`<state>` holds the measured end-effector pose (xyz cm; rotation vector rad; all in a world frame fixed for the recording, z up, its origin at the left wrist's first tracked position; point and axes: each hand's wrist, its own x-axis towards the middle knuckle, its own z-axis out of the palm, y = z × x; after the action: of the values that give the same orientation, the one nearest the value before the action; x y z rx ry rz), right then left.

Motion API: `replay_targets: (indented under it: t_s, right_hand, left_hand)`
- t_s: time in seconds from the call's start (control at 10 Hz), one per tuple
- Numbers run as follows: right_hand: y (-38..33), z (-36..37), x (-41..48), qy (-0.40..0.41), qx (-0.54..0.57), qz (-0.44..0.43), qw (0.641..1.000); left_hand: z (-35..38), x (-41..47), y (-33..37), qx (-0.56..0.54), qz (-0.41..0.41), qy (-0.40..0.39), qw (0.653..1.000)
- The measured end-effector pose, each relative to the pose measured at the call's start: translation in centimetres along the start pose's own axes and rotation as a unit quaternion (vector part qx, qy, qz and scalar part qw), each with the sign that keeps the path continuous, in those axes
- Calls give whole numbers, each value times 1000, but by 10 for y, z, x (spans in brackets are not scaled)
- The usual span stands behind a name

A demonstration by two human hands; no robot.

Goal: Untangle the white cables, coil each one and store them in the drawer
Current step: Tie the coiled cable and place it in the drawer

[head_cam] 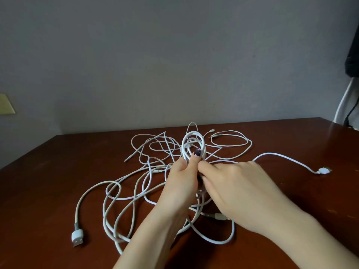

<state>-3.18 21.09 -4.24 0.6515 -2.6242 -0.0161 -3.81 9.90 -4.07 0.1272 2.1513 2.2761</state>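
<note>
— Near the middle of the frame, what's done so far?

— One small coil of white cable (194,142) is partly wound. The left hand (180,177) clamps it, with the thumb pressed across the loops. The right hand (233,183) has its fingers curled at the coil's base; whether they pinch a strand is hidden.

— And what's left?

— Nearly everything, I'd judge. A loose tangle of white cables (124,193) sprawls over the dark red-brown wooden worktop (48,171), with strands crossing beneath both wrists. No drawer shows.

— Anything in the way?

— Those crossings. One strand runs right to a white USB plug (323,170), and a grey-collared USB plug (77,236) lies lower left. Either could snag.
</note>
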Motion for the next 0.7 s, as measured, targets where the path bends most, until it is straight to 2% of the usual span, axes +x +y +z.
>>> replay_targets:
  t_s: [0.1, 0.2, 0.3, 0.4, 0.5, 0.6, 0.7]
  right_hand:
    - [-6, -3, -2, 10, 51, 12, 999]
    - [-7, 1, -5, 31, 67, 34, 997]
    - [-10, 6, -6, 38, 81, 35, 995]
    - [-12, 5, -6, 52, 96, 26, 994]
    - [-16, -8, -11, 100, 87, -10, 991]
    - [-23, -14, -18, 76, 99, -77, 989]
    - [-19, -17, -16, -27, 200, -88, 975]
  left_hand:
    - [-2, 2, -3, -14, -25, -22, 999]
    - [-1, 1, -1, -79, -45, -54, 994]
    - [-1, 0, -1, -75, -51, -51, 995]
    - [-2, 1, -1, -91, -42, 8, 995]
    - [-4, 10, 3, -228, -36, 73, 970]
    - [-18, 20, 6, -378, -9, 86, 922]
    - [-33, 25, 8, -440, 12, 78, 895]
